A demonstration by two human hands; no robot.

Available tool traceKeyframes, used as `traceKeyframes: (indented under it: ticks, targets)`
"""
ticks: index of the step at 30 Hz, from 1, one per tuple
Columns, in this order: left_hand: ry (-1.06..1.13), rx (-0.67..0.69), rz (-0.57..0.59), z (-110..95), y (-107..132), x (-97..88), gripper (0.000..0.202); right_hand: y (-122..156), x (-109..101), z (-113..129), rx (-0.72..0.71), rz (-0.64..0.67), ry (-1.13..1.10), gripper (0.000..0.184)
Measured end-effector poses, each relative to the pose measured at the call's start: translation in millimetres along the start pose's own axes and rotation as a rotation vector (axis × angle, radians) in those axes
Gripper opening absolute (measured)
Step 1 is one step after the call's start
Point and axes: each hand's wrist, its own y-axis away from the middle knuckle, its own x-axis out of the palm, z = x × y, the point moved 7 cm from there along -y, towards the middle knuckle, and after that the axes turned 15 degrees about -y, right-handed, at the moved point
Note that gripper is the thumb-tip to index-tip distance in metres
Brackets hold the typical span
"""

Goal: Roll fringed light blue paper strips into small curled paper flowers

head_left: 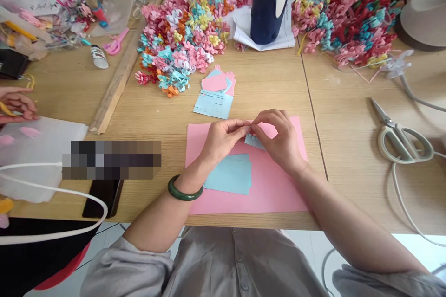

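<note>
Head view: tabletop point(348, 116) carries pink sheet point(275, 195); blue paper stack point(228, 175) lies on it. Above the sheet, left hand point(223, 137) and right hand point(280, 141) both pinch a small blue strip point(251, 140) at fingertips. Judged step: folding it; next crease needs steady two-handed pinch.

At the centre of the frame we pinch a small blue paper strip point(251, 140) between our left hand point(223, 138) and right hand point(278, 139), above a pink sheet point(272, 190). Cut blue papers point(229, 174) lie just below our hands, and scissors point(400, 137) rest at the right.
</note>
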Motion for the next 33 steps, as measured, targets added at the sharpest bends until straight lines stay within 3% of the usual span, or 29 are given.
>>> traceKeyframes:
  ticks: [11,18,27,33]
  targets:
    - [-0.013,-0.036,0.010,1,0,-0.3,0.022,4,4,5,-0.136,-0.018,0.229,0.005]
    - [0.181,-0.140,0.088,3,3,7.4,0.024,4,7,12,-0.270,0.038,0.364,0.009]
    - [-0.020,-0.050,0.009,-3,2,0.6,0.025,2,2,11,-0.188,0.031,0.346,0.007]
    - [0.051,-0.101,0.038,1,3,2.8,0.029,2,4,12,-0.220,0.025,0.338,0.008]
